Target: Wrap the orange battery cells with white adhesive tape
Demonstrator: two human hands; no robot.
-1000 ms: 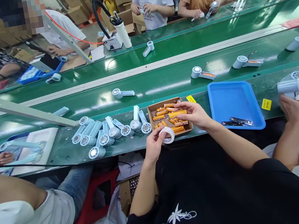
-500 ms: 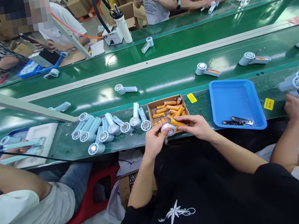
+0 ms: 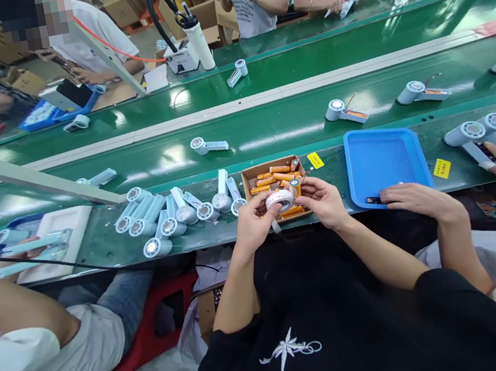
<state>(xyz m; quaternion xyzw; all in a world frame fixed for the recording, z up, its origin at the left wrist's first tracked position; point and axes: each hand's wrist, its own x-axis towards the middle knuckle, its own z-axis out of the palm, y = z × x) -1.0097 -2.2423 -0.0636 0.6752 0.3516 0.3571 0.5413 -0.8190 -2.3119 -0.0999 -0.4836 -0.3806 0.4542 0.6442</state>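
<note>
My left hand (image 3: 254, 226) is closed on a roll of white tape (image 3: 279, 201), with a loose end of tape hanging below it. Close beside the roll, my right hand (image 3: 325, 200) pinches an orange battery (image 3: 296, 188) that stands upright with its end facing up. Both hands are over the front of a small cardboard box (image 3: 246, 176) holding several orange batteries (image 3: 267, 181). To the left of the box, several light-blue handheld fan bodies (image 3: 180, 213) lie in a cluster on the green bench.
A blue tray (image 3: 386, 154) stands right of the box; a neighbour's hand (image 3: 423, 200) reaches into it over dark parts. Fan bodies (image 3: 209, 145) lie on the green conveyor belt (image 3: 275, 123) behind. Yellow labels (image 3: 315, 161) mark the bench. Another worker sits at the left.
The battery in my right hand has turned from slanted to upright beside the tape roll. The neighbour's hand on the right has come into the blue tray.
</note>
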